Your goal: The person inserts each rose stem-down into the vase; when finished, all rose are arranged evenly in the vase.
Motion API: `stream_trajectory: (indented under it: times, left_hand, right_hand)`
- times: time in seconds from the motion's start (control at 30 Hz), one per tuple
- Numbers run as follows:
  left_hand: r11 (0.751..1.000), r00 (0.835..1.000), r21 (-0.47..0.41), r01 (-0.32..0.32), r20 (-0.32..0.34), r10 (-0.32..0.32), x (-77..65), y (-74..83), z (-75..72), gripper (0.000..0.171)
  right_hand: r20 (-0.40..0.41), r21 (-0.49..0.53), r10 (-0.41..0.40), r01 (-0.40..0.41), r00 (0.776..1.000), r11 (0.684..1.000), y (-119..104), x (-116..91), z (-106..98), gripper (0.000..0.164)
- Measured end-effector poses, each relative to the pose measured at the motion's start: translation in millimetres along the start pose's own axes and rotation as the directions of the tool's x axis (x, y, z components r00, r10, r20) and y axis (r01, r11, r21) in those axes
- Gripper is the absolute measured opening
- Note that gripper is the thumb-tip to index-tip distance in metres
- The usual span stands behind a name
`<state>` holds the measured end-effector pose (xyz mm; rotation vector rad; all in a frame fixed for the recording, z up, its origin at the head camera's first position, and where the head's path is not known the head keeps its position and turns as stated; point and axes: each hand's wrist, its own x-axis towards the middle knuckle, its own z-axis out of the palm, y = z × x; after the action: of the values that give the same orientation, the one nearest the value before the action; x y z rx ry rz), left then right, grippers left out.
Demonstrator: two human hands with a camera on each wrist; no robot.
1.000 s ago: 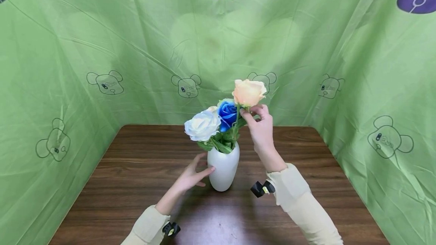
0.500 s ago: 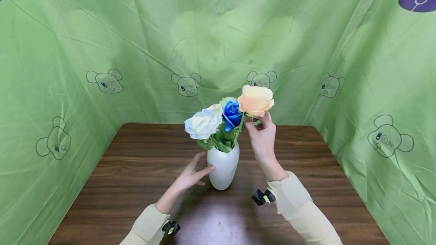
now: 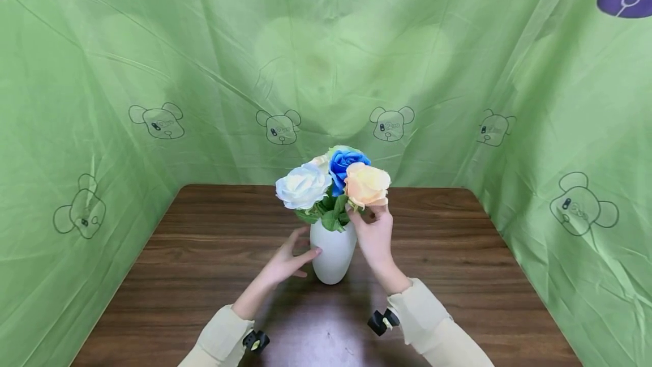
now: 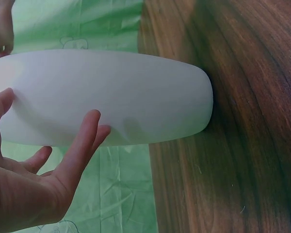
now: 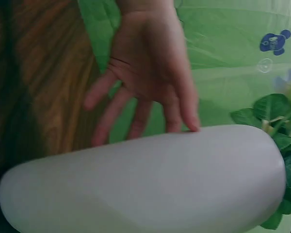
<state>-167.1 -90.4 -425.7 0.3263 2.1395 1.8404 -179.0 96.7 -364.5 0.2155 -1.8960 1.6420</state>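
A white vase (image 3: 331,256) stands upright on the table, holding several artificial roses with green leaves (image 3: 332,220). My right hand (image 3: 374,237) pinches a peach rose (image 3: 367,184) just beneath its bloom, low at the vase's right rim. Its stem is hidden behind the hand and leaves. Against the vase's left side, my left hand (image 3: 283,263) rests its spread, fairly straight fingertips; the left wrist view shows these fingers (image 4: 80,145) along the white wall. A blue rose (image 3: 340,167) stands behind the peach one, and a pale blue-white rose (image 3: 303,186) leans left.
The brown wood-grain table (image 3: 204,259) surrounds the vase. Green cloth (image 3: 214,61) printed with bear heads hangs behind and on both sides. A small black device (image 3: 256,342) sits at the left cuff, another black device (image 3: 383,321) at the right.
My right hand has lowered the peach rose, first slightly right, then down and left in front of the blue one. My left hand stays at the vase.
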Motion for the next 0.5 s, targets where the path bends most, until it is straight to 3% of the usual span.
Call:
stream_trajectory:
  times: [0.2, 0.5]
  left_hand:
    - [1.000, 1.000, -0.007, -0.005, -0.004, 0.005, 1.0, -0.9, -0.1, 0.064]
    - [1.000, 1.000, -0.005, 0.002, -0.009, -0.002, -0.1, -0.1, 1.2, 0.063]
  right_hand:
    - [-0.003, 0.002, 0.000, 0.000, 1.000, 1.000, 16, -3, 3, 0.025]
    - [0.017, 0.067, 0.022, -0.023, 1.000, 0.998, 1, -10, 6, 0.028]
